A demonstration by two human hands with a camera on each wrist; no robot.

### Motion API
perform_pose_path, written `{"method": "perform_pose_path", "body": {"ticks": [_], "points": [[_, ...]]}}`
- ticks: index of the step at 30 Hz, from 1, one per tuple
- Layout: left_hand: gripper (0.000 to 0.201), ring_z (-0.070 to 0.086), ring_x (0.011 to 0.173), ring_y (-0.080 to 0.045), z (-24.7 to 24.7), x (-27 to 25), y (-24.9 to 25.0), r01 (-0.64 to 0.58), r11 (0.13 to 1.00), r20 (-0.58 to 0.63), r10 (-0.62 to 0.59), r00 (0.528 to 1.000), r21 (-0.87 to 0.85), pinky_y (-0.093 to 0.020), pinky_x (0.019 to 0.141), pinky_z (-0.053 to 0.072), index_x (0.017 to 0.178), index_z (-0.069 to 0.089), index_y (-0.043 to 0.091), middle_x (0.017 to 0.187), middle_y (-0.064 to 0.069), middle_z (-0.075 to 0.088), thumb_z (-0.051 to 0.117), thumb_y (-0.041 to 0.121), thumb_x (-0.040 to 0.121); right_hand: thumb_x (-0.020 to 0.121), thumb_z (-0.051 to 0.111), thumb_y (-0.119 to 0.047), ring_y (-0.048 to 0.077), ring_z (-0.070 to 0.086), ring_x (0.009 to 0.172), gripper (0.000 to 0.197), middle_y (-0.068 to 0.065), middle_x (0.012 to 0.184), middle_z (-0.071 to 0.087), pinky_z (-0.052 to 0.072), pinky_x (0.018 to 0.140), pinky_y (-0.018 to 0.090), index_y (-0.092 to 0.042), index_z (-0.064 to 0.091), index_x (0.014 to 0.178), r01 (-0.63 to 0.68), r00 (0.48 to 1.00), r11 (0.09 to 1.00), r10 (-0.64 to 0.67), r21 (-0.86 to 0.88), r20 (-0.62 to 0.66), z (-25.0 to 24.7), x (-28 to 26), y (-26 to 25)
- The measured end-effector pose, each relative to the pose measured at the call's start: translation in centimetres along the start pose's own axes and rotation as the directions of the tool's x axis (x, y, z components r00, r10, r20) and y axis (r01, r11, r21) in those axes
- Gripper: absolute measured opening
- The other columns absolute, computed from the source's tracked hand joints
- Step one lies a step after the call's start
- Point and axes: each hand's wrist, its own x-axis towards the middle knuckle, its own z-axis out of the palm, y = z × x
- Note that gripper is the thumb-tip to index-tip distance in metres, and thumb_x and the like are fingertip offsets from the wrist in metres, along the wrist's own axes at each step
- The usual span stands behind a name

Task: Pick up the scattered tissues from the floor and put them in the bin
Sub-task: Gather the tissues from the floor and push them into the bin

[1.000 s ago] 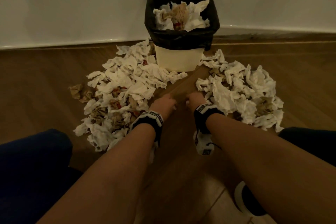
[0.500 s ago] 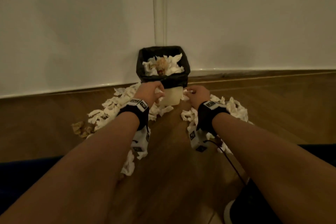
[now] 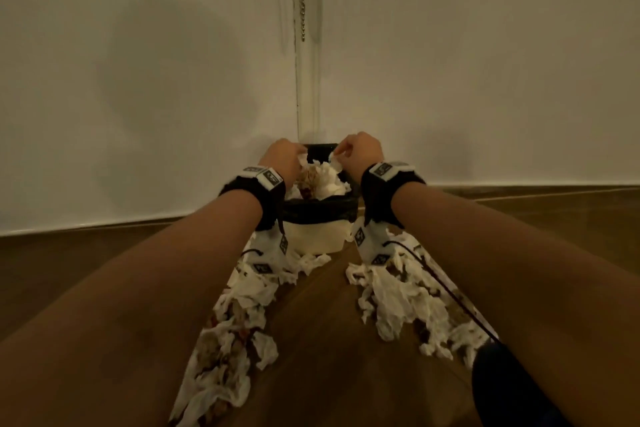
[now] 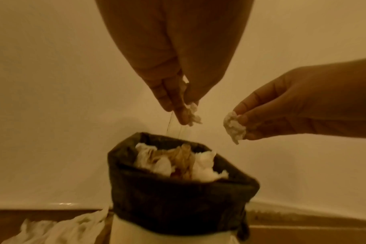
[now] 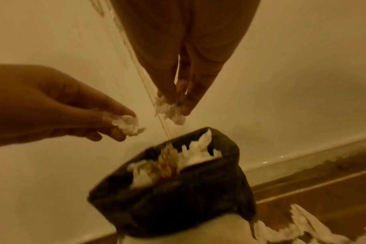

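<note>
Bin point(image 3: 317, 236) stands just below and beyond my two hands, against the wall: cream body, black liner folded over the rim. It is filled to the rim with crumpled tissues point(image 3: 325, 180), white with some brown-stained ones in the middle.

My left hand point(image 3: 282, 158) pinches a small white tissue wad point(image 4: 192, 113) at the fingertips, above the bin opening. My right hand point(image 3: 360, 152) pinches a second crumpled white wad point(image 4: 234, 126), also above the opening.

Loose tissues point(image 3: 398, 298) lie scattered on the floor beneath both my forearms, either side of the bin base, white mixed with stained.
</note>
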Motion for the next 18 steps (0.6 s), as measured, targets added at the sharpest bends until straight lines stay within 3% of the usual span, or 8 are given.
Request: {"method": "perform_pose_path", "body": {"ticks": [2, 4, 7, 8, 11, 13, 16, 18], "points": [[0.036, 0.050, 0.120, -0.028, 2.1, 0.1, -0.8, 0.023, 0.997, 0.059, -0.027, 0.998, 0.068, -0.028, 0.101, 0.036, 0.130, 0.054, 0.006, 0.134, -0.015, 0.052, 0.040, 0.009, 0.097, 0.094, 0.049, -0.010, 0.028, 0.054, 0.113, 0.025, 0.015, 0.123, 0.055, 0.042, 0.095, 0.027, -0.004, 0.070, 0.105, 0.000, 0.995, 0.997, 0.008, -0.081, 0.099, 1.9, -0.2, 0.6], [0.034, 0.049, 0.111, -0.024, 3.9, 0.1, -1.6, 0.072, 0.994, 0.054, -0.076, 0.996, 0.086, -0.026, 0.097, 0.035, 0.127, 0.052, 0.002, 0.134, -0.014, 0.047, 0.037, 0.011, 0.098, 0.096, 0.044, -0.012, 0.028, 0.049, 0.121, 0.031, 0.017, 0.132, 0.050, 0.037, 0.101, 0.027, -0.003, 0.062, 0.119, -0.003, 0.983, 0.987, 0.033, -0.163, 0.182, 3.4, -0.4, 1.2], [0.017, 0.046, 0.079, -0.015, 5.8, 0.1, -2.6, 0.153, 0.984, 0.052, -0.158, 0.986, 0.089, -0.023, 0.080, 0.031, 0.112, 0.043, 0.008, 0.126, -0.004, 0.037, 0.036, 0.015, 0.098, 0.095, 0.047, -0.025, 0.030, 0.050, 0.116, 0.039, 0.017, 0.130, 0.048, 0.041, 0.094, 0.033, -0.001, 0.052, 0.125, 0.005, 0.959, 0.974, 0.060, -0.227, 0.277, 5.6, -0.7, 2.3], [0.014, 0.044, 0.076, -0.016, 6.1, 0.3, -2.7, 0.177, 0.982, 0.066, -0.181, 0.981, 0.069, -0.024, 0.077, 0.032, 0.110, 0.040, 0.012, 0.123, -0.003, 0.034, 0.036, 0.016, 0.098, 0.095, 0.047, -0.030, 0.031, 0.051, 0.114, 0.043, 0.017, 0.130, 0.048, 0.043, 0.092, 0.035, -0.002, 0.049, 0.127, 0.019, 0.951, 0.970, 0.057, -0.243, 0.303, 6.2, -0.7, 2.5], [0.034, 0.050, 0.106, -0.028, 6.9, 0.9, -2.9, 0.119, 0.976, 0.159, -0.149, 0.976, 0.184, -0.033, 0.089, 0.040, 0.128, 0.046, 0.003, 0.138, -0.013, 0.027, 0.033, 0.018, 0.100, 0.098, 0.034, -0.040, 0.032, 0.048, 0.118, 0.050, 0.010, 0.139, 0.038, 0.040, 0.096, 0.040, -0.013, 0.037, 0.140, 0.122, 0.907, 0.923, 0.045, -0.364, 0.419, 7.7, -0.6, 3.0], [0.040, 0.047, 0.118, -0.032, 7.3, 1.0, -3.0, 0.057, 0.967, 0.229, -0.116, 0.966, 0.249, -0.040, 0.097, 0.041, 0.132, 0.045, 0.003, 0.140, -0.018, 0.033, 0.027, 0.022, 0.101, 0.100, 0.026, -0.039, 0.032, 0.044, 0.122, 0.046, 0.008, 0.139, 0.037, 0.034, 0.101, 0.045, -0.021, 0.034, 0.142, 0.242, 0.873, 0.850, 0.020, -0.468, 0.488, 8.2, -0.7, 3.1], [0.035, 0.053, 0.112, -0.030, 7.9, 0.5, -2.9, -0.074, 0.932, 0.303, -0.040, 0.952, 0.355, -0.041, 0.090, 0.045, 0.123, 0.051, 0.008, 0.128, -0.014, 0.051, 0.027, 0.021, 0.102, 0.101, 0.024, -0.032, 0.034, 0.043, 0.122, 0.041, 0.012, 0.131, 0.045, 0.032, 0.102, 0.051, -0.026, 0.035, 0.139, 0.328, 0.838, 0.777, 0.023, -0.538, 0.545, 8.4, -0.8, 3.1], [0.031, 0.054, 0.109, -0.030, 8.3, -0.1, -2.8, -0.093, 0.908, 0.246, -0.011, 0.969, 0.408, -0.041, 0.086, 0.043, 0.120, 0.052, 0.010, 0.124, -0.012, 0.053, 0.029, 0.019, 0.101, 0.101, 0.023, -0.030, 0.033, 0.046, 0.119, 0.040, 0.013, 0.128, 0.050, 0.033, 0.100, 0.050, -0.023, 0.038, 0.137, 0.340, 0.835, 0.785, 0.001, -0.518, 0.551, 8.2, -0.9, 3.0]]}}
